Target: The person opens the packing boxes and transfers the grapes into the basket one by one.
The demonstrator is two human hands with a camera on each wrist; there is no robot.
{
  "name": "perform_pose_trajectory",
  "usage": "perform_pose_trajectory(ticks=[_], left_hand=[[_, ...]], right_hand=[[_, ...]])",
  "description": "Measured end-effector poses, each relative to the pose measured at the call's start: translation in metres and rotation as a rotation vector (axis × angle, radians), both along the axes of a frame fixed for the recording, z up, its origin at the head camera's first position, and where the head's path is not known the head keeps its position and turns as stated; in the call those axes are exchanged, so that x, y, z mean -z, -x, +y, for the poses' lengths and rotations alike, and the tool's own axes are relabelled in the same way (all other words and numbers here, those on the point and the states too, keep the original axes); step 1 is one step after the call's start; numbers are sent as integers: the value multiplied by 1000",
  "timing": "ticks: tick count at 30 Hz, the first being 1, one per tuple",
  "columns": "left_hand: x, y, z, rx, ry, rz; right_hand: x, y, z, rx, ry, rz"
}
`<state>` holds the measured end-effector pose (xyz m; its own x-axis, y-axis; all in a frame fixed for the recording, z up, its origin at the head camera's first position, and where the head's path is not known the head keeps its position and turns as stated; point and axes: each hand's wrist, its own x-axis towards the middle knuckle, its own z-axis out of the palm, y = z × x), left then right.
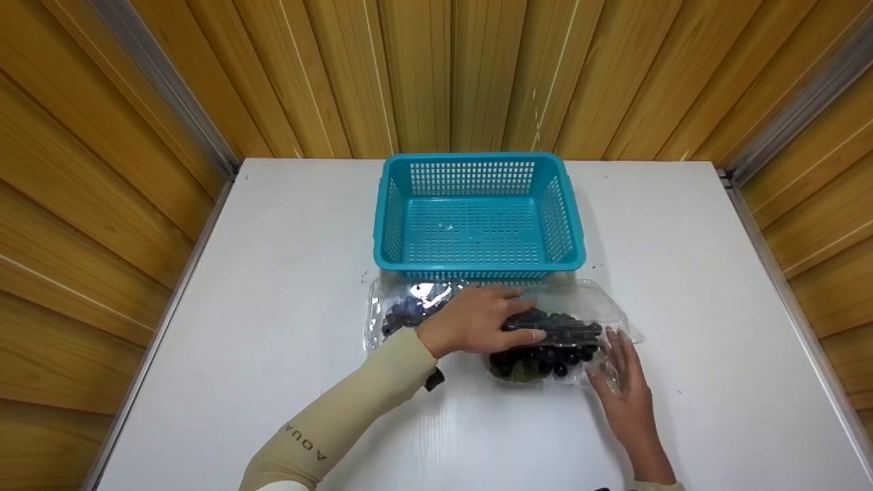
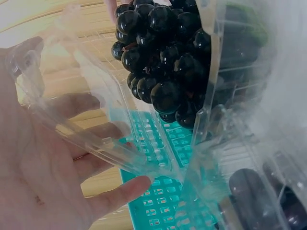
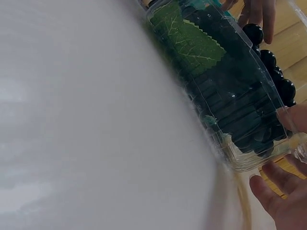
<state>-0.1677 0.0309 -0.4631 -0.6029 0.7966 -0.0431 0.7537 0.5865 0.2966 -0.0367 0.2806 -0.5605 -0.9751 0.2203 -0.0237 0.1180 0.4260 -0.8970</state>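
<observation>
My left hand (image 1: 481,317) lies across a clear hinged plastic container of dark grapes (image 1: 545,361), fingers spread over its raised lid (image 1: 580,303). In the left wrist view its fingers (image 2: 120,194) are fairly straight against the lid, beside the glossy grapes (image 2: 165,57). At the container's right end is my right hand (image 1: 624,389). Its thumb (image 3: 295,117) touches the near rim in the right wrist view, and the other fingers extend loosely round the end. A green leaf (image 3: 189,40) shows through the near wall. My left arm partly hides a second clear container of dark grapes (image 1: 409,314).
Just behind the containers stands a turquoise slotted basket (image 1: 477,269) with high sides. Both rest on a white table (image 1: 286,273). Wood-patterned panels (image 1: 450,75) enclose the table at the back and on both sides.
</observation>
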Motion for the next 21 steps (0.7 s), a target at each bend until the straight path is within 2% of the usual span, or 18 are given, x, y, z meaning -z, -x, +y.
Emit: perform_pose_trajectory(ticks=[11,21], left_hand=[[-1,3,2,-4,-58,9],[-1,5,3,-10,-70,30]], right_hand=[[2,-4,-2,-9,89,100],[1,-5,-2,-27,63,73]])
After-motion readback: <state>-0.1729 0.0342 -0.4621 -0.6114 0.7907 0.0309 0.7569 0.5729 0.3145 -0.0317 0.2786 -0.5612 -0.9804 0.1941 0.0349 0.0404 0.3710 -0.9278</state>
